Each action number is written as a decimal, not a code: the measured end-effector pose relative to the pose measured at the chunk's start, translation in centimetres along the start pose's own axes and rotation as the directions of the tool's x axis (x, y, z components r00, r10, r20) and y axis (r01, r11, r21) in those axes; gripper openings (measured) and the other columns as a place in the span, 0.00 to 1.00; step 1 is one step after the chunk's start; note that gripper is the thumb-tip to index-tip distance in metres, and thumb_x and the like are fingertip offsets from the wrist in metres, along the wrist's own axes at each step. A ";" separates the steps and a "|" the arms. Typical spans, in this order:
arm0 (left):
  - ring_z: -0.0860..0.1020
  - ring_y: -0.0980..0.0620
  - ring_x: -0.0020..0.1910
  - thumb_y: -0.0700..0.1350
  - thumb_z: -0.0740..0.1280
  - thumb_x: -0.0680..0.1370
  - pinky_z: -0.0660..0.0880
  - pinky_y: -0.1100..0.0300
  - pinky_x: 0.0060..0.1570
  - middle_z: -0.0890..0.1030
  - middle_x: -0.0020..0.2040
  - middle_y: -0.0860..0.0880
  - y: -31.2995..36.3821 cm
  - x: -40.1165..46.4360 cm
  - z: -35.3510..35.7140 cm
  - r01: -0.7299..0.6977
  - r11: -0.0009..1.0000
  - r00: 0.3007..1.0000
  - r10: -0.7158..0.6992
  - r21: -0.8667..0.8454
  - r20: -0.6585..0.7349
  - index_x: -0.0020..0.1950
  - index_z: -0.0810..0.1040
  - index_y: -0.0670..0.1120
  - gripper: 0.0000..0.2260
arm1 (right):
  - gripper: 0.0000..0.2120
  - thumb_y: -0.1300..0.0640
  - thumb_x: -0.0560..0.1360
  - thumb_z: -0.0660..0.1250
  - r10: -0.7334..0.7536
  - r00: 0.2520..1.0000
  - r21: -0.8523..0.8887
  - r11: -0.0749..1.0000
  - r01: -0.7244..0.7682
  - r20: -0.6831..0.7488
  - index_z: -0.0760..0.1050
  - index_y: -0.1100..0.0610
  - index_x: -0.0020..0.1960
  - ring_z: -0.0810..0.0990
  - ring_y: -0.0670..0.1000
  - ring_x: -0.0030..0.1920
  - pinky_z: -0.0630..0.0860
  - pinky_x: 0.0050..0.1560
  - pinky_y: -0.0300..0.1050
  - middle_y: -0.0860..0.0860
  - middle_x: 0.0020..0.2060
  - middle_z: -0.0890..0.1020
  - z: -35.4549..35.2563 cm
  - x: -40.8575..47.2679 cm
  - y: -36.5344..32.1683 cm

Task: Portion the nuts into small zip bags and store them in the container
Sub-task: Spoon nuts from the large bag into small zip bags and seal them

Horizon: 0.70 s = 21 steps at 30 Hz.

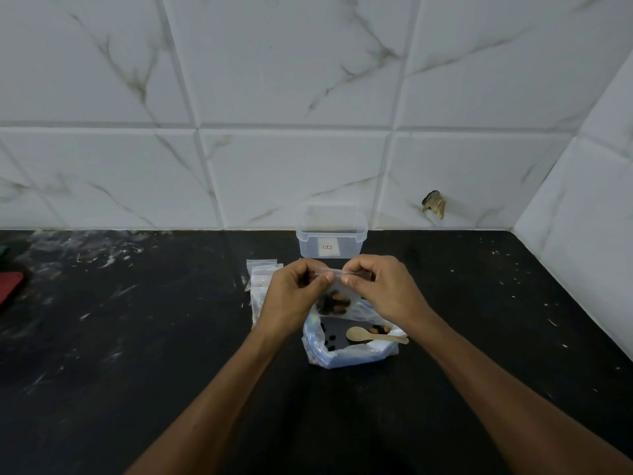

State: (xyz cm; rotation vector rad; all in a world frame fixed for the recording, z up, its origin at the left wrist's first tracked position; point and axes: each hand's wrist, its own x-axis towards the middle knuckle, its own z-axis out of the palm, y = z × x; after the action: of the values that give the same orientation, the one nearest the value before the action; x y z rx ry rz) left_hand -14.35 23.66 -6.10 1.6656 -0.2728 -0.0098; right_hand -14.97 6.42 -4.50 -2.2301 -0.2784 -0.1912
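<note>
Your two hands, left hand (294, 296) and right hand (380, 289), pinch the top of a small bag (337, 301) of nuts above the large bag (346, 351) on the counter (137, 337), where a spoon (371, 335) lies inside. The container (330, 240) stands at twelve o'clock from the large bag, against the wall (274, 97). A stack of small bags (262, 279) lies at ten o'clock, just beside your left hand.

A small clear zip bag (334, 296) holding nuts (334, 302) hangs above the open big bag (346, 351), near the empty clear container (331, 240).
</note>
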 end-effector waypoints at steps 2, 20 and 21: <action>0.83 0.53 0.46 0.39 0.69 0.77 0.80 0.63 0.46 0.83 0.45 0.47 0.1 0.2 -0.1 -0.003 0.999 0.999 0.001 0.042 0.045 0.46 0.80 0.47 0.03 | 0.03 0.60 0.75 0.70 -0.014 1.000 -0.001 1.000 0.014 0.005 0.83 0.55 0.46 0.79 0.39 0.41 0.71 0.42 0.29 0.42 0.37 0.81 -0.1 0.1 -0.1; 0.82 0.56 0.46 0.40 0.69 0.78 0.79 0.65 0.44 0.83 0.44 0.50 0.1 0.5 -0.7 -0.030 0.995 0.999 0.026 0.096 0.042 0.46 0.81 0.49 0.04 | 0.02 0.60 0.75 0.71 0.109 0.994 0.127 0.986 -0.111 0.021 0.82 0.54 0.45 0.81 0.48 0.41 0.79 0.43 0.40 0.50 0.38 0.83 -0.7 -0.4 0.2; 0.82 0.55 0.46 0.40 0.69 0.78 0.79 0.65 0.45 0.83 0.45 0.49 0.1 0.6 -0.9 -0.031 0.995 0.999 0.027 0.090 0.043 0.46 0.81 0.48 0.04 | 0.03 0.60 0.74 0.71 0.120 0.993 0.141 0.983 -0.121 0.016 0.82 0.54 0.45 0.82 0.49 0.41 0.79 0.43 0.40 0.50 0.39 0.83 -0.8 -0.5 0.2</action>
State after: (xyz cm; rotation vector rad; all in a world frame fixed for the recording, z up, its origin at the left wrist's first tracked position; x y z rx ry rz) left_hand -13.67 24.40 -5.86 1.7533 -0.3335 -0.0105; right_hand -15.38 5.55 -4.25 -2.0991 -0.1557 -0.0943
